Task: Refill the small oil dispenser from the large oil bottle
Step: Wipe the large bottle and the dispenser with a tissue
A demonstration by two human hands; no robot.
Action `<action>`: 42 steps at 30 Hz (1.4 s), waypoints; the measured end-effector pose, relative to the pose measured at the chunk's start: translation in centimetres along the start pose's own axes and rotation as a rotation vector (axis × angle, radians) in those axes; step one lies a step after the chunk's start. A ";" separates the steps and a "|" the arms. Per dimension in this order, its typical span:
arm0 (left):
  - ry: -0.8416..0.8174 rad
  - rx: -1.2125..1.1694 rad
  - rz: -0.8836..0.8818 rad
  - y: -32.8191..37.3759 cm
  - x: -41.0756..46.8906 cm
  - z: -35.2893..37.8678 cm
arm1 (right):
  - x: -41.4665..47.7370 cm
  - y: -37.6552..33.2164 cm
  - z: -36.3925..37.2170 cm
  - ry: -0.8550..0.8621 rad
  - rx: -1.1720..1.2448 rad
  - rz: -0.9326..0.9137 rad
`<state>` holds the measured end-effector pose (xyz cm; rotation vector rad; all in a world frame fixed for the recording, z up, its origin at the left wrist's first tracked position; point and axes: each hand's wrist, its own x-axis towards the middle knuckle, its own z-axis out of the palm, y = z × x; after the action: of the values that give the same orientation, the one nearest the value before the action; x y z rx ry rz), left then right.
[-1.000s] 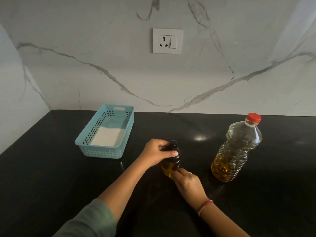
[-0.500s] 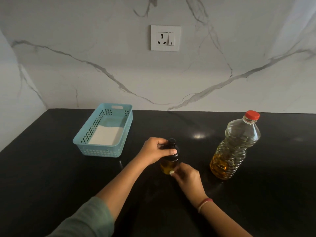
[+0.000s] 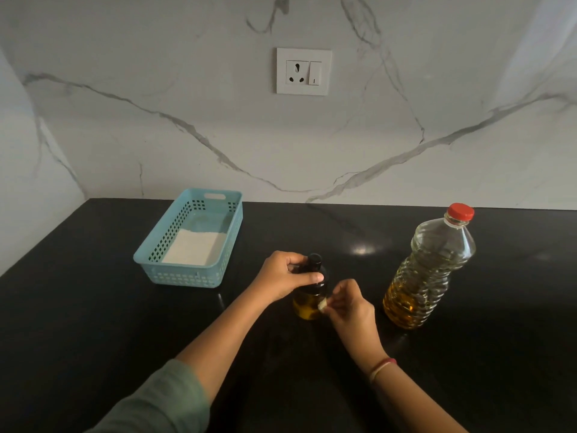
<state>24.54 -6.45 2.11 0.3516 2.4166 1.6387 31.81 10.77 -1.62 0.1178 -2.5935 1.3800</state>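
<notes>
A black countertop (image 3: 93, 323) is seen under a white marble wall (image 3: 156, 73) marked with grey veins. A white socket plate (image 3: 303, 71) is set in the wall above the middle of the counter.

At the left, a light blue perforated basket (image 3: 184, 276) is placed on the counter near the wall, and a flat white thing (image 3: 193, 251) is laid on its floor. A grey-green sleeve (image 3: 162, 401) is seen at the lower edge.

The left hand (image 3: 281, 278) is reached in from there. Its fingers are curled round the dark upper part of the small oil dispenser (image 3: 307, 303), with the thumb laid across the front just below the black cap (image 3: 314, 260). The dispenser is stood upright on the counter at the centre, between the basket and the large bottle, and a little amber oil is seen in its lower part.

The right hand (image 3: 349, 307) is held just beside the dispenser, on its right. Its fingers are curled, and the thumb tip is set against the lower glass. Whether the dispenser is gripped by this hand or only touched cannot be told. A thin band (image 3: 382, 367) is worn on that wrist.

At the right, apart from both hands, the large oil bottle (image 3: 431, 270) is stood upright. It is made of clear ribbed plastic and closed with a red cap (image 3: 461, 211). Amber oil is held only in its bottom part.
</notes>
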 end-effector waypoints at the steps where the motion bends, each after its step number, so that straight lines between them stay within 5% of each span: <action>1: -0.002 0.002 -0.004 0.0 0.0 0.0 | 0.0 0.3 0.3 -0.034 -0.042 0.025; 6: 0.000 0.016 0.006 0.1 -0.1 -0.1 | 0.2 0.7 0.8 -0.109 -0.108 0.056; 15: 0.014 -0.018 0.033 -0.2 -0.1 0.0 | 1.6 -1.5 -0.4 0.160 0.212 0.069; 21: -0.003 -0.016 0.016 0.0 -0.2 0.0 | 0.8 0.5 1.5 0.032 0.131 0.200; 30: 0.016 -0.020 0.016 -0.1 -0.1 0.1 | 2.3 -0.3 0.3 0.168 0.290 0.175; 37: 0.018 -0.025 0.005 -0.3 -0.2 0.2 | 1.4 1.0 1.1 0.018 0.189 0.299; 42: 0.028 -0.005 0.005 -0.4 -0.1 0.2 | 2.8 -0.7 -0.1 0.133 0.283 0.172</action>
<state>24.68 -6.51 1.64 0.3371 2.4334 1.6621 29.16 10.57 -0.41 -0.1545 -2.3336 1.7459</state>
